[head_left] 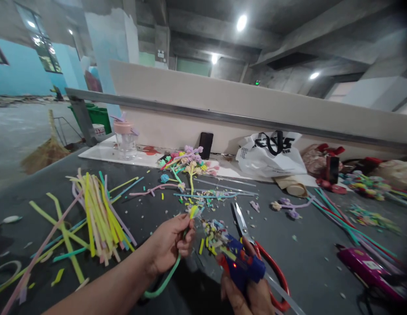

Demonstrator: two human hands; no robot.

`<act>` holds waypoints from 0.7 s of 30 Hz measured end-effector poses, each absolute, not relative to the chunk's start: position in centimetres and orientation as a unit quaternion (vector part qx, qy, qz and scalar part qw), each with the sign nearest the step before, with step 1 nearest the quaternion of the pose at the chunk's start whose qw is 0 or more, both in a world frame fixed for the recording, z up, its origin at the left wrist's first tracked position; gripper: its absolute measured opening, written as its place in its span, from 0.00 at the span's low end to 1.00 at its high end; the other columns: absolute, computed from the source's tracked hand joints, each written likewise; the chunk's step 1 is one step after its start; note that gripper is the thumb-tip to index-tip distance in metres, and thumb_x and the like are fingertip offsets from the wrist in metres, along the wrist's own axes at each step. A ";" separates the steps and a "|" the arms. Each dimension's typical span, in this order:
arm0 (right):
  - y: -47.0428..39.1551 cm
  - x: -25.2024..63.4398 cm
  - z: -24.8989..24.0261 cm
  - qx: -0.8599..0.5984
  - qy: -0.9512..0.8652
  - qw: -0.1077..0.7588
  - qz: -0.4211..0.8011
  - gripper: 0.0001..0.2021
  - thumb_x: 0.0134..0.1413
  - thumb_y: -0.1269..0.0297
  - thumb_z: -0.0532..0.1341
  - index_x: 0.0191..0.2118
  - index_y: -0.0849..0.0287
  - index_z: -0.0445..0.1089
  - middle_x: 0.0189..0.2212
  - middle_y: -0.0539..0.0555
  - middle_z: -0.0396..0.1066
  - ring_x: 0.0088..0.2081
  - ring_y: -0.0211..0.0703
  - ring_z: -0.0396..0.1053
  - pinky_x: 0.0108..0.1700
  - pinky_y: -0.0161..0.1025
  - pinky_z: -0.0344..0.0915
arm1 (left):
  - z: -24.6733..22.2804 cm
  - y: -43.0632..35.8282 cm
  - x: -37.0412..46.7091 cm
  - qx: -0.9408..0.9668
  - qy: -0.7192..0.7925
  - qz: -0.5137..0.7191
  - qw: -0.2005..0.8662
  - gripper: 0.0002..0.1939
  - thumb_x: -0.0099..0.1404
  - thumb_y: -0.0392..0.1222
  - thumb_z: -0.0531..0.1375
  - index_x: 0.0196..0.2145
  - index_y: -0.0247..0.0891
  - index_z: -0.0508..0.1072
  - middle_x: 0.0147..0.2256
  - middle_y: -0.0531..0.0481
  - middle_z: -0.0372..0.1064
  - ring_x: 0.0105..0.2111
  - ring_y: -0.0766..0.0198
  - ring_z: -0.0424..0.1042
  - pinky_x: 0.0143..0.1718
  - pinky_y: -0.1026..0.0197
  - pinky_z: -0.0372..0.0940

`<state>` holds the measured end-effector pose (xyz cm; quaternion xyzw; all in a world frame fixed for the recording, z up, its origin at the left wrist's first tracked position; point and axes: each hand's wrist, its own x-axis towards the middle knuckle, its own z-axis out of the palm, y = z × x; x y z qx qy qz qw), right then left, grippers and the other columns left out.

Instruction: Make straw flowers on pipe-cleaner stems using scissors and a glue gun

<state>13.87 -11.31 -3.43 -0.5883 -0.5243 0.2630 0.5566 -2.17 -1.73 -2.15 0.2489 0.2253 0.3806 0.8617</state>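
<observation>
My left hand is closed in a pinch around a green pipe cleaner stem, which curves down below the fist. A yellow and pale green fuzzy tip sticks up above the fingertips. My right hand grips a blue hot glue gun with a small red light lit; a clear glue stick trails from its back. The gun's nozzle is hard to make out against the pile of cut pipe cleaner bits. Partly behind the gun lie scissors with red handles, blades spread.
Bundled yellow and cream pipe cleaners lie at left. Finished fuzzy flowers are heaped at the back, near a dark phone, a clear cup and a white bag. A magenta tool rests at right.
</observation>
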 end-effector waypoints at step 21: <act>-9.9 15.2 -6.4 -0.563 -0.567 0.550 0.243 0.28 0.50 0.55 0.57 0.58 0.54 0.55 0.35 0.54 0.73 0.29 0.47 0.71 0.32 0.39 0.70 | -1.9 -1.8 -2.0 0.300 0.238 0.390 0.837 0.09 0.62 0.41 0.52 0.25 0.37 0.60 0.16 0.59 0.53 0.12 0.78 0.44 0.15 0.70 0.39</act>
